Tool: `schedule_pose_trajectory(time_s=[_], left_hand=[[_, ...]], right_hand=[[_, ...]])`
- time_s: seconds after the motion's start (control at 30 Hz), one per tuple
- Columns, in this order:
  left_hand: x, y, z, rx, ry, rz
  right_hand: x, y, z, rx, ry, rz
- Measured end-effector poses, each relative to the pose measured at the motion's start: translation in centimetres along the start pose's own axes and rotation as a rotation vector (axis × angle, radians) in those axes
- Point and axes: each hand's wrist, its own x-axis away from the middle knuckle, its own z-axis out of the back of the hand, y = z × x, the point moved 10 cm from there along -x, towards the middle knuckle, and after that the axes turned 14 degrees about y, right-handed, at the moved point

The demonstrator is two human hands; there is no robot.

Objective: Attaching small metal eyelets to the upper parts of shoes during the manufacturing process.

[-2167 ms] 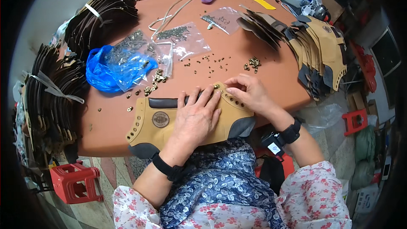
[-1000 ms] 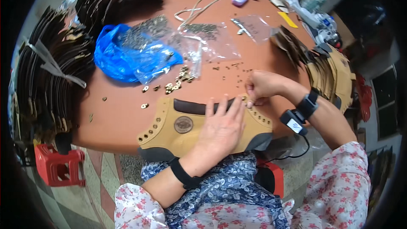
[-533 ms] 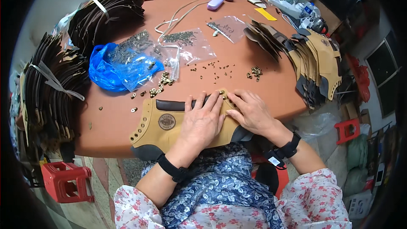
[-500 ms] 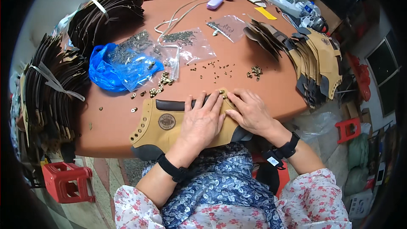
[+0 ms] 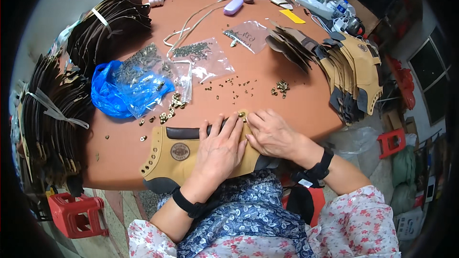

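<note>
A tan shoe upper [image 5: 162, 160] lies across the table's near edge, with a dark padded collar, a round brown patch and a row of metal eyelets at its left end. My left hand [image 5: 221, 149] rests on its middle, fingers stretched over the collar. My right hand [image 5: 273, 134] is closed at the upper's right end, with bent fingers and thumb pinching its edge. Beside these fingertips sits a small brass-coloured lace hook [image 5: 242, 114]. The right fingers hide whatever lies beneath them. Small metal pieces [image 5: 167, 115] lie loose beyond the upper.
Blue bag [image 5: 107, 93] and clear bags of hardware [image 5: 205, 57] lie mid-table. Bundled dark uppers [image 5: 57, 114] stand at left, stacked tan uppers [image 5: 351, 62] at right. A lilac case [image 5: 233, 6] lies farther back. Red stools [image 5: 79, 212] stand on the floor.
The view has shifted slightly, so the table items appear farther left. My right fingers have bent more at the upper's edge. My left hand stays flat on it.
</note>
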Motion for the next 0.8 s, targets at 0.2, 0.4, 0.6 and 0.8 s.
schedule_pose_trajectory(time_s=[0.2, 0.4, 0.6, 0.8], left_hand=[[-0.3, -0.1, 0.1, 0.013, -0.010, -0.004], [-0.2, -0.4, -0.1, 0.000, -0.017, 0.005], [-0.2, -0.2, 0.1, 0.006, -0.020, 0.006], [-0.2, -0.1, 0.0, 0.003, -0.020, 0.004]], right_hand=[[0.7, 2.7, 0.2, -0.151, 0.034, -0.156], [2.7, 2.8, 0.8, -0.213, 0.159, -0.304], [2.2, 1.8, 0.8, -0.098, 0.188, -0.216], [1.4, 0.9, 0.4, -0.027, 0.113, -0.073]])
